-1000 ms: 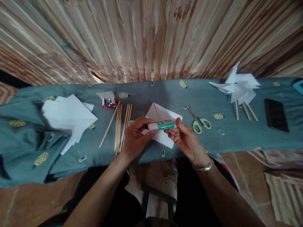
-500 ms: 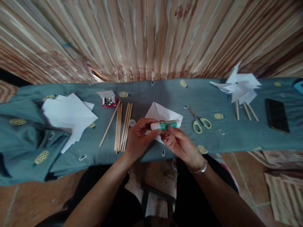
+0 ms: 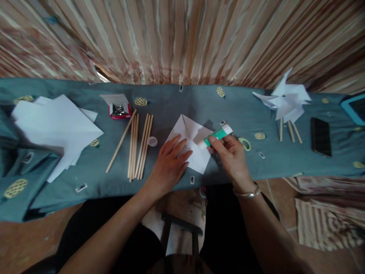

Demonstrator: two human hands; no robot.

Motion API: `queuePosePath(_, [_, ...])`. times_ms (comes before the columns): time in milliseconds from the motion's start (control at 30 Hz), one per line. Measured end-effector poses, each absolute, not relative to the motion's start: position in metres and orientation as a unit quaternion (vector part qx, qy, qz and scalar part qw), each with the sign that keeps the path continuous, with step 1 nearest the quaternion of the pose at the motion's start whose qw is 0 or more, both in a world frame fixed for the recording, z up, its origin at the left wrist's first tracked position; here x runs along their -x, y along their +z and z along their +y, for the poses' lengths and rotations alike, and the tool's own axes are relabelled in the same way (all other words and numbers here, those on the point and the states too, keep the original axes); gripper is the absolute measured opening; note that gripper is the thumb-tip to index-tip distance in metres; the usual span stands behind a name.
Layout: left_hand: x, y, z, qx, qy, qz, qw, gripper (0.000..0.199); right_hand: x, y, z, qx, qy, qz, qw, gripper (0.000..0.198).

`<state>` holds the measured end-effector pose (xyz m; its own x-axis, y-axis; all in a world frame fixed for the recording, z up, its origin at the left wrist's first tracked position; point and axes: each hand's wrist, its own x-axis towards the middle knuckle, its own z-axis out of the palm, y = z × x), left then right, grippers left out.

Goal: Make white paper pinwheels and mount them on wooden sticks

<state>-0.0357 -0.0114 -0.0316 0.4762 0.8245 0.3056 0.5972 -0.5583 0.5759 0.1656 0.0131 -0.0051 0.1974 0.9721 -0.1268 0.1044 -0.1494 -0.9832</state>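
Observation:
A square sheet of white paper [image 3: 196,161] with cut or creased diagonal lines lies on the cloth in front of me. My left hand [image 3: 172,158] rests on its left part, fingers spread and flat. My right hand [image 3: 229,152] grips a green and white glue stick [image 3: 218,135], tilted with its lower end over the paper's middle. Whether that end touches the paper I cannot tell. A round white cap [image 3: 152,141] sits left of the paper. Scissors with light green handles [image 3: 245,144] lie partly hidden behind my right hand.
Wooden sticks [image 3: 133,146] lie left of the cap, below a red box of small metal pieces [image 3: 119,110]. Farther left is a stack of white paper [image 3: 61,125]. At the right are paper pinwheels [image 3: 285,99], a black phone [image 3: 321,137] and a blue-edged device [image 3: 355,108].
My left hand has let go of the glue stick and come down flat on the paper. My right hand has carried the glue stick rightward and tilted it. The view has shifted slightly.

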Motion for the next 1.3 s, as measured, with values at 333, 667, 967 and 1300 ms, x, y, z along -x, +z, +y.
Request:
queuePosePath(333, [0.029,-0.035,-0.013,-0.849,0.222,0.443,0.185,0.026,-0.157,-0.016,0.025,0.633,0.402,-0.501,0.431,0.033])
queuePosePath(667, [0.027,-0.035,-0.014,-0.834,0.237,0.450,0.214,0.026,-0.149,-0.015,0.036,0.641,0.426,-0.489,0.410,0.041])
queuePosePath(967, [0.026,-0.038,-0.015,-0.835,0.233,0.450,0.213,0.030,-0.147,-0.026,0.043,0.659,0.374,-0.536,0.372,0.042])
queuePosePath(1300, [0.026,-0.044,-0.016,-0.832,0.244,0.451,0.210,0.031,-0.145,-0.025,0.044,0.667,0.342,-0.554,0.363,0.042])
